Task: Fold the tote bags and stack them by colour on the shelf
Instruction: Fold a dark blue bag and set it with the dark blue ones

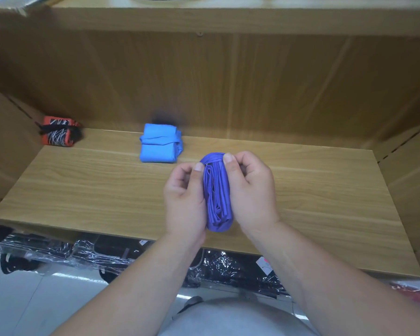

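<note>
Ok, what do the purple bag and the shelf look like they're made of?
The purple bag: thin, matte fabric, possibly nylon or polyester; it bunches into many fine soft folds between the left hand and right hand. The shelf: wood-grain board, likely laminate rather than solid wood; the grain is even and the surface smooth with a faint sheen.

Bare forearms (136, 287); pale grey garment (230, 318)

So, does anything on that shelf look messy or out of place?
Nothing spilled or damaged. The orange bag sits askew in the back left corner of the shelf, black straps poking out, unlike the neat light blue bag. The left hand and right hand hold a bunched purple bag.
</note>
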